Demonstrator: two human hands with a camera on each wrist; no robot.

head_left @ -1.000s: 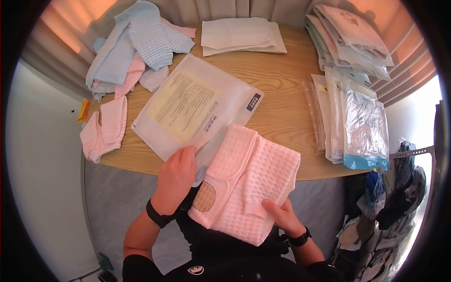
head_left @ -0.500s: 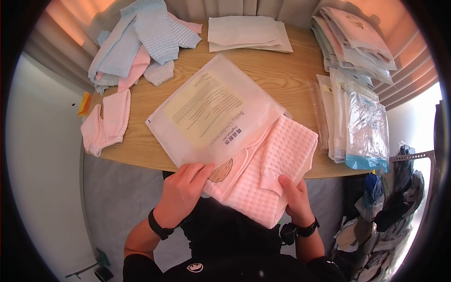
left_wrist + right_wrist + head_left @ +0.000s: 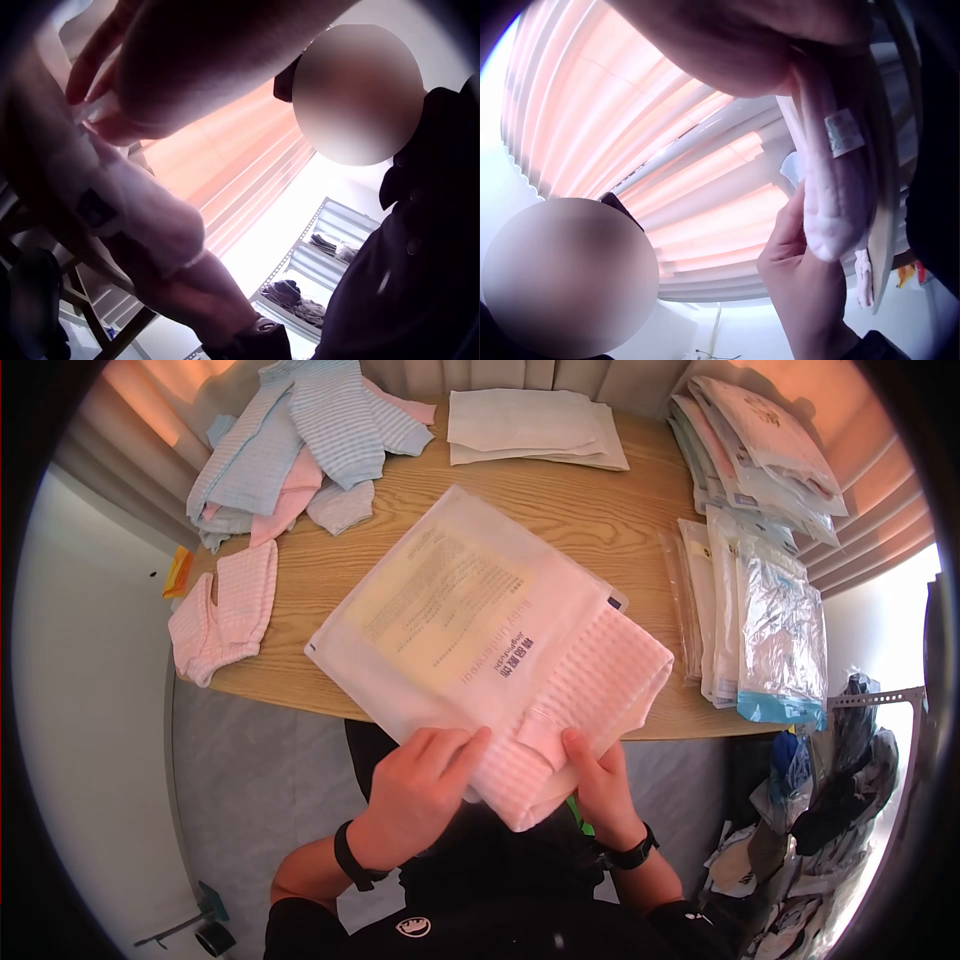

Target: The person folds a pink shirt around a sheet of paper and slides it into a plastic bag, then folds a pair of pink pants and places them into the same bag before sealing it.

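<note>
A folded pink waffle-knit baby garment [image 3: 615,675] lies partly inside a frosted plastic bag [image 3: 400,600] printed with "Baby Underwear". The garment's outer end sticks out of the bag's mouth, toward the person. My left hand [image 3: 415,795] pinches the bag's near edge at the mouth, its fingertips over the garment. With the thumb on top, my right hand [image 3: 605,795] grips the folded garment at its near right side; the fingers beneath are hidden. From the right wrist view, the garment's rolled edge shows a small white label [image 3: 844,133].
Blue striped and pink baby clothes [image 3: 300,440] are heaped at the back left, with a small pink garment [image 3: 235,610] in front. Flat white bags [image 3: 535,428] lie at the back. Packaged clothes [image 3: 765,445] and clear-wrapped packs [image 3: 780,630] stand along the table's right side.
The bag has come over the garment and now covers its brown patch and much of its pink fabric. My left hand has moved right and down along with the bag's edge; the right keeps its grip.
</note>
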